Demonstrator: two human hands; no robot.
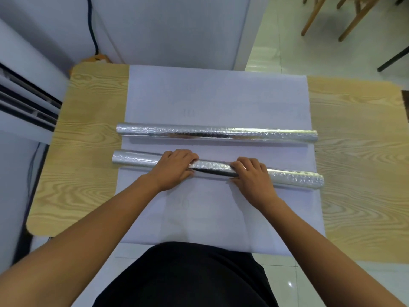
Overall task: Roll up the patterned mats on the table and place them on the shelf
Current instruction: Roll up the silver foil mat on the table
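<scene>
Mats are both rolled into silvery tubes on the white sheet (pixel 221 91) over the desk (pixel 88 129), the far mat (pixel 217 135) lying free and the near mat (pixel 296 177) gripped at its middle by the left hand (pixel 177 168) and right hand (pixel 252 177), so only carrying them to the unseen shelf seems left.

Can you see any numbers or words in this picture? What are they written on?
"40": faint, on the white sheet, beyond the far silver roll.
A second faint number on the sheet, this side of the near silver roll: too pale to read.
Both rolls: no writing.
</scene>
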